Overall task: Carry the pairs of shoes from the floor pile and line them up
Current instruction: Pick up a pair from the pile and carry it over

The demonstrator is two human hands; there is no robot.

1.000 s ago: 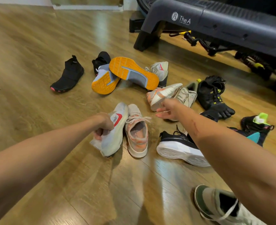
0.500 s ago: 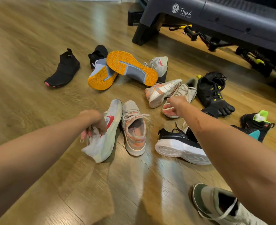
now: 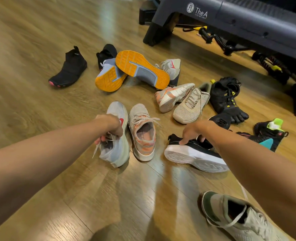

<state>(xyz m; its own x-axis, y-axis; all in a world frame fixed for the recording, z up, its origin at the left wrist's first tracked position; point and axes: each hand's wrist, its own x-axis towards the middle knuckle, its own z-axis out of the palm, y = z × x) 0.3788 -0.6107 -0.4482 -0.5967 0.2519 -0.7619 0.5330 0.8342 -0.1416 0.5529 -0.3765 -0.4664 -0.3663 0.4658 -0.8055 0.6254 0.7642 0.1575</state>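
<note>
Gripping the heel collar of a pale grey knit running shoe with a red logo (image 3: 116,136), the left hand (image 3: 111,128) has its fingers curled into the shoe's opening, the laces trailing loose below the wrist. This shoe lies on the wooden floor (image 3: 30,105) just beside a beige and orange mesh trainer (image 3: 143,132), at the near edge of the pile. The right hand (image 3: 193,132) reaches down to a black knit sneaker with a thick white sole (image 3: 194,153) tipped on its side; its fingers bend over the upper near the collar, thumb touching the black fabric, though whether that grip has fully clenched I cannot tell.

Both shoes look light, with soft, collapsible uppers and firmer foam soles. The knit would likely crumple if pinched mid-upper, so the heel collar or the sole edge seems the surer place to take hold. Loose laces could snag on neighbours. The grey shoe's partner (image 3: 171,67) appears to sit further back, behind two upturned orange-soled trainers (image 3: 140,69). Elsewhere lie a black slip-on sock shoe (image 3: 69,67) and a black toe shoe with yellow accents (image 3: 228,98), near a dark exercise bench (image 3: 230,13).
</note>
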